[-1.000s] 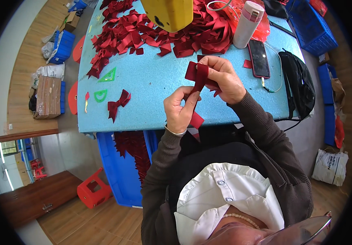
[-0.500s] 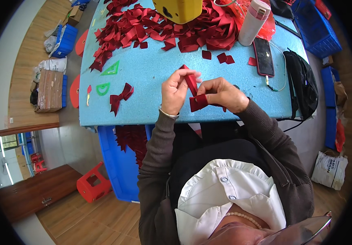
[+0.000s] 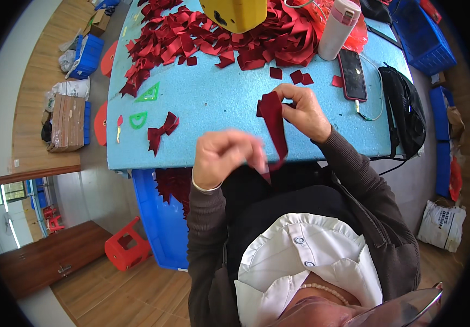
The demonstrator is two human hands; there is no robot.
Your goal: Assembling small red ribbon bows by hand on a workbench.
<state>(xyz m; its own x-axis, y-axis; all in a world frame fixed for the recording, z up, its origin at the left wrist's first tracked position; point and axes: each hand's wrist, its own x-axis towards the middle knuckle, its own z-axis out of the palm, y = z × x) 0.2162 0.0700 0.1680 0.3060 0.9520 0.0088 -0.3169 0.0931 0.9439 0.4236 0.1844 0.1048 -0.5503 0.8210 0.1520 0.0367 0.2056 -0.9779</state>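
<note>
A dark red velvet ribbon (image 3: 274,125) hangs in a loop over the table's near edge. My right hand (image 3: 307,113) pinches its upper, folded end between thumb and fingers. Lower left, my left hand (image 3: 227,157) is smeared by motion, its fingertips beside the ribbon's lower end; whether they grip it I cannot make out. A finished-looking red bow (image 3: 163,132) lies on the table to the left of my hands.
Across the blue table (image 3: 202,109) are a heap of red ribbon pieces (image 3: 180,38), green set square (image 3: 148,92), protractor (image 3: 138,120), phone (image 3: 353,76), white bottle (image 3: 337,32), yellow object (image 3: 237,13) and black bag (image 3: 407,114). Below stands a blue crate (image 3: 161,234) beside a red stool (image 3: 127,245).
My right hand has moved up slightly with the ribbon. My left hand has swung down and left toward the table edge, and the ribbon now hangs down lengthwise.
</note>
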